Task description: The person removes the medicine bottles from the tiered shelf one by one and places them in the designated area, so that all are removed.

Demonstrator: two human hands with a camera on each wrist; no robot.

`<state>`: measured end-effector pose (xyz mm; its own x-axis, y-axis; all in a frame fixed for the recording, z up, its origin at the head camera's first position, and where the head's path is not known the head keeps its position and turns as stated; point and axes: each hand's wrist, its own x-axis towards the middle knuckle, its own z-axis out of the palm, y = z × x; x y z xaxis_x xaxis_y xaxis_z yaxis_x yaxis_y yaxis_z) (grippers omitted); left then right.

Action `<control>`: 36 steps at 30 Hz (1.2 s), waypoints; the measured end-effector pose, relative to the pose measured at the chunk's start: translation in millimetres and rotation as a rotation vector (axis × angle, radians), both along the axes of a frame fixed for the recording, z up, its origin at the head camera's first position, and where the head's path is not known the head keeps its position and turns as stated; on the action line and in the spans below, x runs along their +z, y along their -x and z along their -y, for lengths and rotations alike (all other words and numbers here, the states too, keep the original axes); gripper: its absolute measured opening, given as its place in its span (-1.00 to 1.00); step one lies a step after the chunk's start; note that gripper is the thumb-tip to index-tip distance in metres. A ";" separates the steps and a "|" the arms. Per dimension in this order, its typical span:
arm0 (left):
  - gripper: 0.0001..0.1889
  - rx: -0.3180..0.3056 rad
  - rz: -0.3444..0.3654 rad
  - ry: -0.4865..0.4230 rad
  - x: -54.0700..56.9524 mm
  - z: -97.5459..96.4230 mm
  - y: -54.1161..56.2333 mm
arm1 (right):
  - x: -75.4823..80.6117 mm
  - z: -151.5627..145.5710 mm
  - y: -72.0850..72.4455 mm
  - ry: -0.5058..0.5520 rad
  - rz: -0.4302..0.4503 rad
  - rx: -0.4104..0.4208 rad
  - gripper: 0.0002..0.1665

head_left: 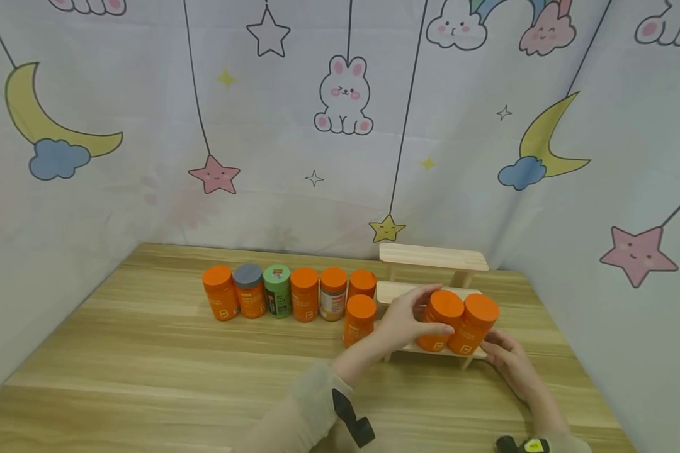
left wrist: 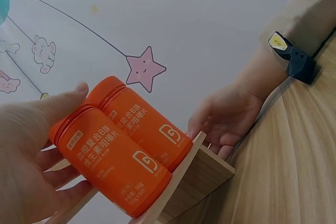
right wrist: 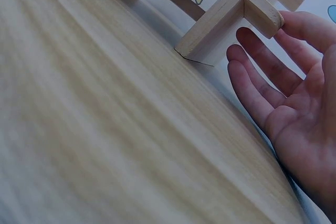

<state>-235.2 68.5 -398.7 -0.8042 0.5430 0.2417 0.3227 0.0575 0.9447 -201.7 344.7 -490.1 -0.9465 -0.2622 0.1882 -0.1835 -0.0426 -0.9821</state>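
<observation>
On the lowest step of a small wooden tiered shelf [head_left: 430,253], two orange vitamin bottles stand side by side. My left hand [head_left: 405,322] grips the left bottle [head_left: 439,324], with the thumb at its near side and the other fingers behind. In the left wrist view the right bottle [left wrist: 149,124] touches the gripped one. My right hand [head_left: 510,362] is at the right end of the lowest step. Its fingertips touch the wooden edge [right wrist: 270,22] in the right wrist view, while the other fingers reach loosely below it.
Left of the shelf stands a row of bottles: orange ones [head_left: 221,294], one with a grey lid [head_left: 249,292] and a green one [head_left: 277,292]. Another orange bottle [head_left: 359,321] stands in front of the row's right end. A patterned cloth [head_left: 272,126] hangs behind the wooden table [head_left: 147,365].
</observation>
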 end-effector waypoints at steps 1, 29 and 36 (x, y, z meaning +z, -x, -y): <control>-0.27 0.007 -0.006 0.007 -0.3 -0.4 0.1 | 0.1 0.3 0.0 0.003 -0.002 0.000 -0.48; -0.40 0.078 -0.006 -0.004 -4.7 -1.4 -2.9 | -0.2 1.2 -1.1 -0.013 0.006 -0.039 -0.50; -0.40 0.078 0.013 -0.006 -3.0 5.6 -4.9 | -1.1 1.3 -2.7 -0.020 0.011 -0.048 -0.49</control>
<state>-230.3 62.9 -401.7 -0.8473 0.4769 0.2339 0.3049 0.0761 0.9494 -199.0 343.4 -491.2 -0.9601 -0.2200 0.1729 -0.1741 -0.0141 -0.9846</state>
